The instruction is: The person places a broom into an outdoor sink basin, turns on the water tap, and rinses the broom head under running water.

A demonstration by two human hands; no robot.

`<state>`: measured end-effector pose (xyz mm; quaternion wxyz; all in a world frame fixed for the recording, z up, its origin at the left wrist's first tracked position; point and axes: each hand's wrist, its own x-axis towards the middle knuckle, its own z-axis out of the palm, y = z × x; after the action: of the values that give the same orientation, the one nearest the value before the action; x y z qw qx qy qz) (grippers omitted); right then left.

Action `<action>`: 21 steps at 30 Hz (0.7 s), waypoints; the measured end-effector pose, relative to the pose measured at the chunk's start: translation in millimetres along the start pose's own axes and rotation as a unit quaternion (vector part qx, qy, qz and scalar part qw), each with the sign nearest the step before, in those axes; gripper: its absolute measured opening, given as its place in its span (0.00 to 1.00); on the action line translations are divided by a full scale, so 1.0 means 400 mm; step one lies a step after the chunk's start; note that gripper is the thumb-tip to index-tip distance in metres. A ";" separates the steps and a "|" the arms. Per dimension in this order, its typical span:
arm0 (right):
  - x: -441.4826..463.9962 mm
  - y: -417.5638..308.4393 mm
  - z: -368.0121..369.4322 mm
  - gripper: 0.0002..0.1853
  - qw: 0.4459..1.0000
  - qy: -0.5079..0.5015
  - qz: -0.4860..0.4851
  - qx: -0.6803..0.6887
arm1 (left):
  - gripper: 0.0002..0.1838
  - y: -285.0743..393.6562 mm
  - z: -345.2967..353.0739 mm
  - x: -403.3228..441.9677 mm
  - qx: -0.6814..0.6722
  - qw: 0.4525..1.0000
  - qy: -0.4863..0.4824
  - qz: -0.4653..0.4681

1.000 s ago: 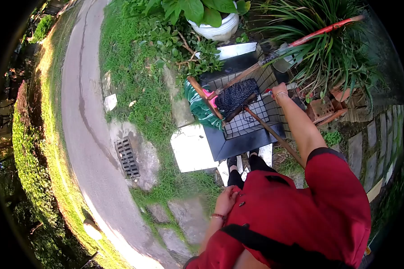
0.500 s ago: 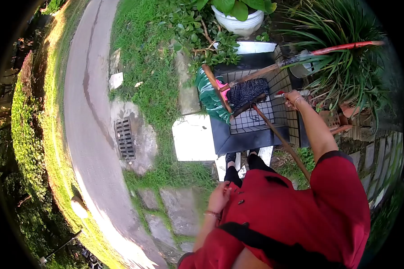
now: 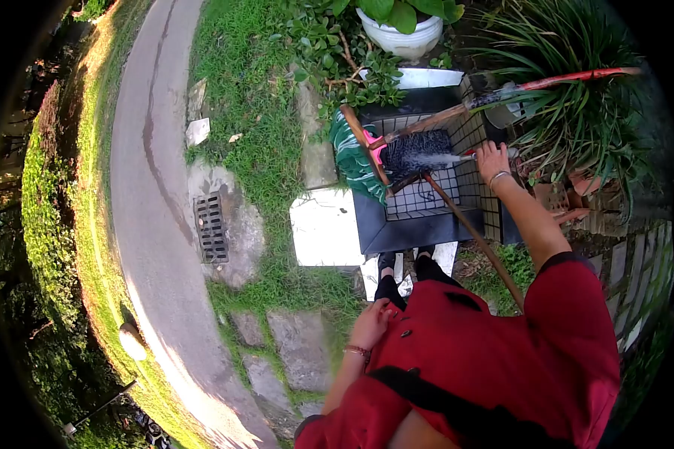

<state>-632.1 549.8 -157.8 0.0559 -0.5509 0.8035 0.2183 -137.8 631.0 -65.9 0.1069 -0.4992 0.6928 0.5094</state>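
Note:
My right hand (image 3: pixel 492 162) is closed on a tap (image 3: pixel 469 155) at the right side of a tiled basin (image 3: pixel 404 230). Water sprays from the tap onto a dark speckled cloth (image 3: pixel 419 150) in the basin. Beside the cloth, a wooden tool head with a pink part (image 3: pixel 374 150) leans on the rim over a green and white cloth (image 3: pixel 350 157). Its long handle, red at the far end (image 3: pixel 577 78), crosses the basin. A second wooden stick (image 3: pixel 475 236) slants out over the near rim. My left hand (image 3: pixel 372 323) rests at the red shirt's front, fingers partly curled.
A white plant pot (image 3: pixel 403 36) stands beyond the basin, with long-leaved plants (image 3: pixel 569 105) at the right. White slabs (image 3: pixel 323 228) lie left of the basin. A metal drain grate (image 3: pixel 211 228) and a path (image 3: pixel 138 150) are further left.
Water now sprays from the tap; none showed before. My right hand has shifted slightly on the tap. The view has moved, so the basin sits further right than a second ago.

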 end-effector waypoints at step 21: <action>-1.063 0.147 -0.051 0.14 0.913 -0.273 0.299 0.045 | 0.15 0.056 -0.093 0.171 0.103 0.943 -0.172 0.266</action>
<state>-518.1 924.8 17.9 0.2302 -0.2006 0.8931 0.3304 -175.1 560.5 -80.4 0.1365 -0.1879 0.8201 0.5230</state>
